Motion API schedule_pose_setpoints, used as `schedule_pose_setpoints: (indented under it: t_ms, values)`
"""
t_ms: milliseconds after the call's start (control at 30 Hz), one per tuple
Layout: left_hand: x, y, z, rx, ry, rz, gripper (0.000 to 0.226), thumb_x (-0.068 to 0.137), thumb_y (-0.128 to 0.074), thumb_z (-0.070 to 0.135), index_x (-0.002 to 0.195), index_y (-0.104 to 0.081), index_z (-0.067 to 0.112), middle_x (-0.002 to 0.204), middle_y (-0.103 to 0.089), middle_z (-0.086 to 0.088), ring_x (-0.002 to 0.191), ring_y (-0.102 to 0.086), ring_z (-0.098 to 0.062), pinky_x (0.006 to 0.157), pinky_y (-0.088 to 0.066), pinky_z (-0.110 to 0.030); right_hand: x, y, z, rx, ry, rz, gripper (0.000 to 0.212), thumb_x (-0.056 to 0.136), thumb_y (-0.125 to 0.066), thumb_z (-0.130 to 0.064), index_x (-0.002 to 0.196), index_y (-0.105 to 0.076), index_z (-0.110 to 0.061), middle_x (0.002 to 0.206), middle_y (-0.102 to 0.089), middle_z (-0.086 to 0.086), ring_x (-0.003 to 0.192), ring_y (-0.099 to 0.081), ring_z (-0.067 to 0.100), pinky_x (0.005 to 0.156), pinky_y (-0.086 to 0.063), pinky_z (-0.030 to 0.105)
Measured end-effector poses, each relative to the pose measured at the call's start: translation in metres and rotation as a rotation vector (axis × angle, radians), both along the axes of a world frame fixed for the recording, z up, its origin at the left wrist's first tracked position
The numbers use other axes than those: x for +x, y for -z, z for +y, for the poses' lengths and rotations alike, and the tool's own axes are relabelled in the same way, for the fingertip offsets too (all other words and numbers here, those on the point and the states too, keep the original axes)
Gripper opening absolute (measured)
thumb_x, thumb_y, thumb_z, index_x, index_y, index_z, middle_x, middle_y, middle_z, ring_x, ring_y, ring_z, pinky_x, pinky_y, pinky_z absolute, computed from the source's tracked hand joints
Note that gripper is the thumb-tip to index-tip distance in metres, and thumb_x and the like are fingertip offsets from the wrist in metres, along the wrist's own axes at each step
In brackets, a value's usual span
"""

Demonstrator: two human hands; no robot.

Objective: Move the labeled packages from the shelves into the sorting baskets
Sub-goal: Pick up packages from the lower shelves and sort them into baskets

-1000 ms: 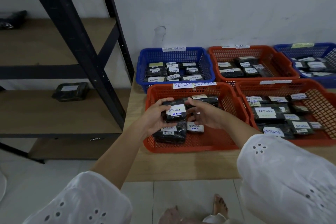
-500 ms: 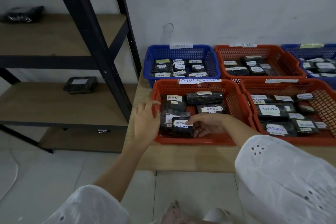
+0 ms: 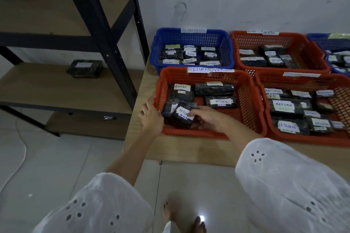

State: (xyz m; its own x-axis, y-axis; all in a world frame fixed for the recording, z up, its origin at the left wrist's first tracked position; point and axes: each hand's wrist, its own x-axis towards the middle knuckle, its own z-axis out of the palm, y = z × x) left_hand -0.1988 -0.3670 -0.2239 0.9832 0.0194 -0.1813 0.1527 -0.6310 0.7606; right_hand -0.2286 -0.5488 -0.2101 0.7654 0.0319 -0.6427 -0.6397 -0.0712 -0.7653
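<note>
Sleeves: white eyelet cotton, loose, the left sleeve (image 3: pixel 94 204) and right sleeve (image 3: pixel 293 185) are nearest the camera, on this side of the front red basket (image 3: pixel 208 134).
Table: pale wood-grain top (image 3: pixel 189 149) carrying the front red basket, low enough to reach down into.
Left hand: the left hand (image 3: pixel 151 117) lies against the front red basket's outer left wall, fingers relaxed and spread towards the rim, grasping nothing; probably steadying the basket.
Right hand: the right hand (image 3: pixel 208 119) is inside the front red basket, fingers laid fairly straight across the package's label. The thumb is hidden, so I cannot tell whether it grips or has let go.
Package: the package (image 3: pixel 182 113) sits tilted on others in the basket's left front corner, in crinkly black plastic wrap. Its white paper label reads RETURN, face up for reading.
Front red basket: rectangular plastic lattice, flared walls, a taped paper tag (image 3: pixel 210 69) on its far rim reading RETURN OVERDUE, which likely explains the placement.
Neighbours: another red basket (image 3: pixel 312 140) to its right, a blue basket (image 3: pixel 191 38) behind it, both holding similar wrapped bundles.
Shelves: left of the basket, dark metal posts (image 3: pixel 106 43) and wooden boards; one wrapped package (image 3: pixel 84 68) waits on the middle board.
</note>
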Motion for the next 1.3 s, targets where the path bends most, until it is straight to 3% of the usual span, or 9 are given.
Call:
schedule_pose_setpoints:
  t_ms: [133,267,433,567,733,967,1067,1167,1300]
  values:
    - [-0.001,-0.001,0.001,-0.039,0.001,0.005,0.067,0.084,-0.034,-0.006,0.142,-0.022,0.026,0.139,-0.031,-0.01,0.126,-0.023,-0.034,0.105,-0.022,-0.047,-0.002,0.007,0.004,-0.029,0.052,-0.03,0.031,0.084,-0.065,-0.014,0.113,-0.057,-0.021,0.087,-0.067,0.0,0.06,-0.059,0.013,0.053,-0.038,0.024]
    - [0.002,0.001,0.001,-0.039,0.026,-0.01,0.062,0.086,-0.039,0.001,0.141,-0.024,0.026,0.138,-0.035,-0.007,0.127,-0.026,-0.03,0.107,-0.025,-0.05,-0.007,0.0,-0.001,0.006,0.085,-0.018,0.022,0.084,-0.063,-0.014,0.104,-0.061,-0.024,0.095,-0.066,-0.001,0.062,-0.056,0.013,0.049,-0.042,0.02]
    - [0.019,0.013,0.005,-0.175,0.06,0.01,0.048,0.093,-0.044,0.025,0.135,-0.023,0.032,0.136,-0.043,-0.006,0.126,-0.042,-0.026,0.103,-0.038,-0.053,-0.016,-0.006,-0.035,-0.051,0.139,0.041,0.061,0.071,-0.069,-0.027,0.129,-0.049,-0.027,0.135,-0.045,0.004,0.111,-0.053,0.025,0.065,-0.053,0.031]
    - [0.032,0.01,-0.007,-0.115,0.04,0.023,0.046,0.095,-0.041,0.024,0.138,-0.024,0.022,0.136,-0.045,-0.008,0.12,-0.049,-0.029,0.097,-0.043,-0.054,-0.026,-0.009,-0.063,-0.043,0.31,0.058,0.035,0.087,-0.055,-0.015,0.117,-0.045,-0.028,0.124,-0.049,0.007,0.079,-0.067,0.03,0.052,-0.05,0.027]
    - [0.033,0.009,-0.011,0.015,0.005,0.021,0.043,0.098,-0.036,0.024,0.139,-0.023,0.022,0.132,-0.05,-0.009,0.108,-0.057,-0.032,0.086,-0.048,-0.056,-0.03,0.003,-0.085,-0.211,0.558,0.118,0.044,0.088,-0.054,-0.02,0.126,-0.032,-0.018,0.11,-0.054,0.015,0.052,-0.058,0.022,0.038,-0.039,0.018]
    - [0.033,0.011,-0.011,0.045,-0.006,-0.006,0.041,0.098,-0.035,0.022,0.138,-0.025,0.019,0.133,-0.049,-0.008,0.109,-0.056,-0.032,0.087,-0.048,-0.054,-0.016,0.024,-0.076,-0.291,0.619,0.097,0.029,0.094,-0.052,-0.017,0.119,-0.037,-0.013,0.12,-0.05,0.015,0.069,-0.052,0.023,0.045,-0.046,0.029]
    - [0.032,0.01,-0.011,0.045,-0.007,-0.015,0.042,0.098,-0.036,0.021,0.139,-0.026,0.018,0.131,-0.05,-0.008,0.109,-0.056,-0.03,0.085,-0.049,-0.052,-0.012,0.028,-0.072,-0.25,0.641,0.098,0.019,0.097,-0.051,-0.013,0.112,-0.04,-0.014,0.118,-0.051,0.013,0.068,-0.055,0.025,0.037,-0.048,0.024]
    - [0.032,0.007,-0.01,0.005,0.005,0.001,0.042,0.098,-0.037,0.022,0.139,-0.026,0.018,0.131,-0.049,-0.008,0.11,-0.055,-0.029,0.087,-0.049,-0.052,-0.01,0.031,-0.07,-0.304,0.646,0.104,0.036,0.097,-0.051,-0.016,0.13,-0.04,-0.007,0.121,-0.052,0.012,0.087,-0.06,0.033,0.053,-0.05,0.033]
    - [0.032,0.001,-0.006,-0.124,0.042,0.067,0.05,0.096,-0.045,0.026,0.141,-0.022,0.02,0.136,-0.043,-0.01,0.12,-0.049,-0.029,0.096,-0.044,-0.053,-0.012,0.029,-0.068,-0.504,0.606,0.111,0.056,0.094,-0.054,-0.028,0.14,-0.037,0.001,0.139,-0.048,0.017,0.122,-0.049,0.037,0.1,-0.044,0.041]
